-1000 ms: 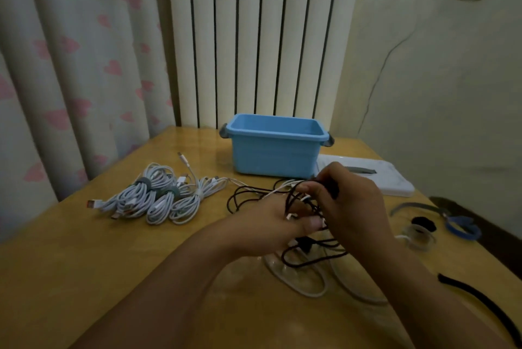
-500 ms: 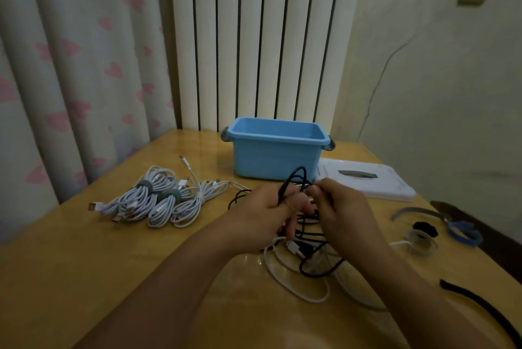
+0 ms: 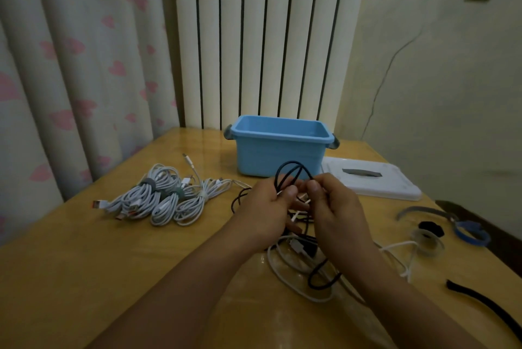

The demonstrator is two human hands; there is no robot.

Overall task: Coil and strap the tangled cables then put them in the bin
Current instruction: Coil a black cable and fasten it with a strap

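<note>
Table: a yellow wooden table (image 3: 84, 278) in a room corner, bearing everything below.
Bin: a light blue plastic bin (image 3: 278, 151) stands open at the far side, nothing visible inside.
Finished coils: white cable bundles (image 3: 161, 199), already strapped, lie left of the hands.
Tangle: black cable (image 3: 291, 172) and white cable (image 3: 296, 281) knot together near the table's middle, partly lifted.
Left hand: left hand (image 3: 264, 210) grips black loops, fingers curled round them.
Right hand: right hand (image 3: 336, 216) pinches the same black loop at its top.
Straps: loose straps (image 3: 485, 303) wait at the right edge.
Handling: the cable looks light, limp and springy; it is probably best held where loops cross, since loose turns may slip.
</note>
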